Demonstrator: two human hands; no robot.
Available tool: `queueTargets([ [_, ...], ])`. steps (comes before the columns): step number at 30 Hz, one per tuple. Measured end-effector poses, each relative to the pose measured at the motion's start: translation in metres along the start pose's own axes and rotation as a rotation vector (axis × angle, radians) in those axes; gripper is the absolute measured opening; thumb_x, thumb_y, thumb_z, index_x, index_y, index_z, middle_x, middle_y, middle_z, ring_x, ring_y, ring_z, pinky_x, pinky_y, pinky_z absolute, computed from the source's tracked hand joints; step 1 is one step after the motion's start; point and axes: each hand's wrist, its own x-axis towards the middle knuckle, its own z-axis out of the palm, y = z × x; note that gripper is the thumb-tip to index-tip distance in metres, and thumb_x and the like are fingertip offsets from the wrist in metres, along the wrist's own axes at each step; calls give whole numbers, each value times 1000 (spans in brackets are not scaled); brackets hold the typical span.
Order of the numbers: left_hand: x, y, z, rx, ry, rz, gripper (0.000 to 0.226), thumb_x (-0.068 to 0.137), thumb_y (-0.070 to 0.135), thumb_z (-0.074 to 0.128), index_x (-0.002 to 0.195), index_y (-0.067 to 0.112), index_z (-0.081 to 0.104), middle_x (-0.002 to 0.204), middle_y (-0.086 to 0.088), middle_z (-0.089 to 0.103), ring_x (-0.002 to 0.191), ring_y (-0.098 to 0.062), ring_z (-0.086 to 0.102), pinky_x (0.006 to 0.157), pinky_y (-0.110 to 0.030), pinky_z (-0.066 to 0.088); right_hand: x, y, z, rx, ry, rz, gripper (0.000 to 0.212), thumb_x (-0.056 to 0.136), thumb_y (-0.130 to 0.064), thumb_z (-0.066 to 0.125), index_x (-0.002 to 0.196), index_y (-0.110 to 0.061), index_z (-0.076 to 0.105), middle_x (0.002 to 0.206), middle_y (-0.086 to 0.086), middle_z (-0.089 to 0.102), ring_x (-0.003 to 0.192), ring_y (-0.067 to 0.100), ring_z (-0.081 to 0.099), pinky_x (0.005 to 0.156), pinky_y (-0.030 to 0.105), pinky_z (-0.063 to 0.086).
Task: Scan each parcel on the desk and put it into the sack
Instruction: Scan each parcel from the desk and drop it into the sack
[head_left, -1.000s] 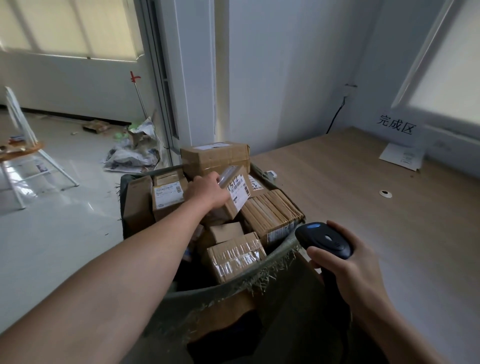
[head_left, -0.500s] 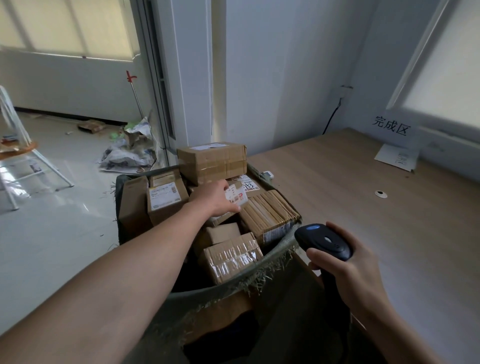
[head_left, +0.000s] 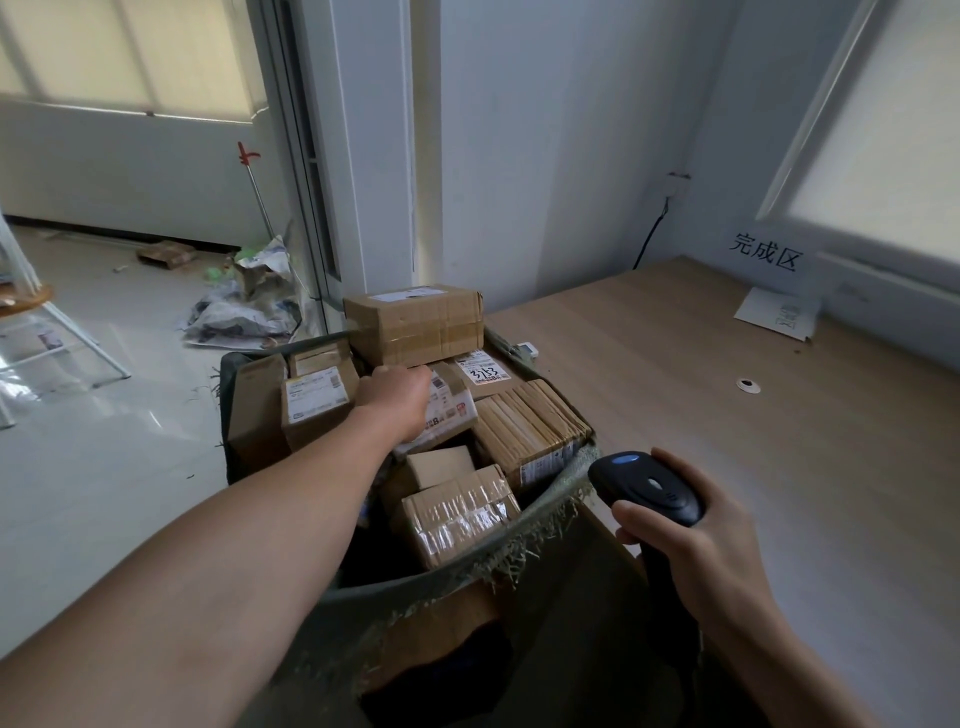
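Parcel (head_left: 451, 410) now lies flat in the sack (head_left: 441, 574), mid-frame; before, I held it tilted up, so it is packed. My left hand (head_left: 396, 397) touches it, fingers hidden. My right hand (head_left: 701, 545) grips the scanner (head_left: 649, 491).

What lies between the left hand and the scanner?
Head view: a striped brown parcel and the sack's frayed rim lie between the left hand and the scanner in the right hand.
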Motion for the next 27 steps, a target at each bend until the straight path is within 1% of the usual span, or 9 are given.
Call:
queueTargets([
  [3, -1, 2, 0, 90, -53, -19, 31, 87, 26, 72, 112, 25, 55, 110, -4, 59, 107, -28, 54, 88, -43, 47, -1, 0, 2, -11, 9, -5, 99, 51, -34, 94, 141, -21, 55, 118, 6, 70, 97, 31, 72, 73, 30, 62],
  [5, -1, 6, -5, 112, -97, -44, 24, 87, 26, 71, 107, 24, 58, 107, -3, 60, 103, -27, 55, 87, -42, 49, -2, 0, 1, -3, 11, 6, 98, 50, -35, 88, 142, -20, 54, 118, 7, 70, 96, 32, 72, 67, 26, 61],
  [7, 1, 12, -12, 98, -98, -43, 16, 88, 23, 68, 102, 23, 60, 104, -3, 61, 97, -26, 55, 87, -42, 50, -3, -2, 0, -9, 21, 14, 107, 45, -39, 97, 141, -23, 54, 117, 8, 70, 96, 32, 72, 64, 26, 59],
  [10, 0, 26, -21, 24, -26, 36, 10, 89, 20, 65, 99, 20, 62, 98, -2, 61, 91, -23, 56, 82, -39, 52, -5, 0, -8, -14, 76, 22, 104, 40, -51, 88, 137, -30, 56, 115, 8, 72, 96, 33, 72, 70, 38, 60],
  [13, -4, 50, -22, -40, 41, 136, 14, 90, 22, 64, 103, 22, 61, 104, -2, 60, 98, -24, 55, 87, -43, 53, -12, -2, -22, -17, 102, 16, 107, 41, -54, 87, 140, -27, 55, 118, 7, 71, 98, 33, 72, 83, 53, 61],
  [15, -8, 72, -22, -68, 62, 198, 15, 92, 24, 59, 106, 22, 63, 109, -2, 61, 102, -24, 56, 89, -44, 53, -20, -7, -36, -29, 119, 20, 108, 48, -45, 95, 144, -23, 52, 117, 8, 70, 90, 31, 73, 79, 52, 61],
  [16, -11, 85, -22, -74, 75, 228, 19, 93, 27, 57, 110, 21, 63, 114, -3, 61, 106, -25, 56, 89, -45, 53, -25, -9, -44, -25, 131, 21, 101, 55, -35, 96, 144, -20, 51, 114, 8, 70, 82, 30, 74, 74, 50, 62],
  [19, -28, 128, -22, -71, 81, 327, 35, 95, 41, 55, 122, 19, 62, 125, -5, 59, 117, -27, 55, 93, -45, 51, -43, -10, -74, -20, 188, 20, 81, 72, -11, 87, 144, -17, 51, 108, 6, 69, 74, 29, 74, 66, 49, 62],
  [27, -115, 267, -19, -155, 44, 578, 47, 100, 47, 50, 137, 18, 54, 140, -3, 53, 128, -23, 50, 101, -43, 48, -129, -7, -190, -17, 410, -3, 83, 72, -12, 86, 146, -13, 49, 105, 6, 71, 75, 28, 74, 63, 44, 60],
])
